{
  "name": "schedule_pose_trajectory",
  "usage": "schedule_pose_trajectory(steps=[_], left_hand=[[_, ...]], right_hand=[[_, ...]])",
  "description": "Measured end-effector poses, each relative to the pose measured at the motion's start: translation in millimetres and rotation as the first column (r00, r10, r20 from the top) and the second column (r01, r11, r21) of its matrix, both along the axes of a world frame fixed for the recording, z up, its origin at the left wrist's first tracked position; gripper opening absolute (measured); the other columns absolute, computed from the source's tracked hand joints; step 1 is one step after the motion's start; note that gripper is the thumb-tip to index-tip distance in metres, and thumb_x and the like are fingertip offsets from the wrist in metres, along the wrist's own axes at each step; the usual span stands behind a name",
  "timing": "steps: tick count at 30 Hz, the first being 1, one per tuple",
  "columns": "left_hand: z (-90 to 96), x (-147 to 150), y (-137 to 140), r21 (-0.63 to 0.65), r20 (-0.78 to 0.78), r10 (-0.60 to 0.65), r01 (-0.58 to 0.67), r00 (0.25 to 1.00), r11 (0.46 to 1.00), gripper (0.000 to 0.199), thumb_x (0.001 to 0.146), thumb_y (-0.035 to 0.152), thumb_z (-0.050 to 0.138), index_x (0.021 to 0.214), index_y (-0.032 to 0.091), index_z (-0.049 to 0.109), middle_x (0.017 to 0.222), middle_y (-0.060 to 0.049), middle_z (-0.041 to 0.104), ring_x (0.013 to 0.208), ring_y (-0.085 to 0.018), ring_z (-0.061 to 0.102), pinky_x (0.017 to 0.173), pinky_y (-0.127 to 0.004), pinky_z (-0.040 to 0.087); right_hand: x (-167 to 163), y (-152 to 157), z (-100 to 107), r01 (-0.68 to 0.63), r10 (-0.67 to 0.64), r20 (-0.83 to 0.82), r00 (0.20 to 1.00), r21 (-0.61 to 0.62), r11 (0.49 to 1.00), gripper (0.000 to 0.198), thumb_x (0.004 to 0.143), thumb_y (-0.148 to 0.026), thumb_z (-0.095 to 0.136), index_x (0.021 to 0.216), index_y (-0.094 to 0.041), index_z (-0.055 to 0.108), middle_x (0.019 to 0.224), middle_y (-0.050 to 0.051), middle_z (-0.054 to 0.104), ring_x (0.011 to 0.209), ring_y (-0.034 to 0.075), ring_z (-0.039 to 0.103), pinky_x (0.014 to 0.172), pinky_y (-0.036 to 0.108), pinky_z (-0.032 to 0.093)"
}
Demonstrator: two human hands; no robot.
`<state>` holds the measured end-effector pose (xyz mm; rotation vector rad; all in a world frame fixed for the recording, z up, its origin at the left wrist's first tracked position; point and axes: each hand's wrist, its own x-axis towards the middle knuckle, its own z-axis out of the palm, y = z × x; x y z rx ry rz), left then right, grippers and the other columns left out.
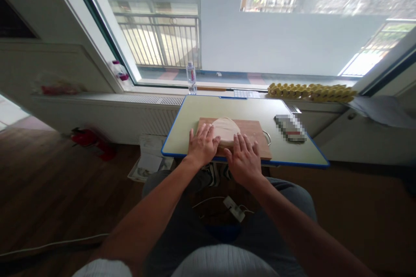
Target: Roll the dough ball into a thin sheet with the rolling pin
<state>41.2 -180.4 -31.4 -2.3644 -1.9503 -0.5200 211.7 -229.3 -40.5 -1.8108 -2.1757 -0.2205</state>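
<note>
A pale, round, flattened piece of dough point(225, 130) lies on a wooden cutting board point(251, 132) with a metal handle at its right end. The board rests on a small, light-topped table point(201, 104) edged in blue. My left hand point(203, 142) is at the dough's left edge, fingers stretched out and touching it. At the near right edge is my right hand point(244, 156), palm down with its fingers spread, the fingertips by the dough. Neither hand is wrapped around anything. The parts of the dough and board beneath my hands are hidden.
A blurred-out flat object point(290, 128) lies on the table's right side. On the sill stand a clear bottle point(191, 78) and yellow egg trays point(310, 92). A power strip point(234, 208) lies on the floor between my legs, and a red fire extinguisher point(92, 140) to the left.
</note>
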Motion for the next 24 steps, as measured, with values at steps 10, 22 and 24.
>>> schedule_pose_trajectory(steps=[10, 22, 24], left_hand=[[8.7, 9, 38, -0.118, -0.014, 0.020, -0.022, 1.000, 0.993, 0.064, 0.110, 0.050, 0.024, 0.162, 0.024, 0.050, 0.172, -0.006, 0.043, 0.160, -0.032, 0.035, 0.132, -0.068, 0.020], [23.8, 21, 112, -0.213, -0.014, 0.000, -0.003, 1.000, 0.977, 0.062, 0.108, 0.054, 0.022, 0.153, 0.032, 0.058, 0.170, -0.009, 0.046, 0.151, -0.036, 0.044, 0.126, -0.073, 0.023], [24.5, 22, 122, -0.205, -0.011, -0.004, 0.002, 1.000, 0.979, 0.061, 0.108, 0.053, 0.021, 0.148, 0.033, 0.062, 0.166, -0.009, 0.051, 0.148, -0.036, 0.047, 0.125, -0.073, 0.025]], right_hand=[[3, 44, 4, 0.043, -0.045, -0.027, 0.999, -0.049, 0.998, 0.071, 0.112, -0.051, 0.026, 0.163, -0.005, 0.044, 0.169, 0.019, 0.044, 0.157, 0.035, 0.036, 0.129, 0.056, 0.020], [15, 124, 31, 0.006, 0.000, 0.029, 1.000, -0.193, 0.981, 0.061, 0.114, -0.054, 0.025, 0.149, -0.019, 0.061, 0.156, 0.017, 0.060, 0.145, 0.034, 0.049, 0.120, 0.052, 0.035], [16, 137, 34, 0.032, -0.036, -0.010, 0.999, -0.241, 0.970, 0.065, 0.112, -0.059, 0.026, 0.151, -0.018, 0.059, 0.158, 0.017, 0.058, 0.145, 0.036, 0.048, 0.119, 0.055, 0.036]])
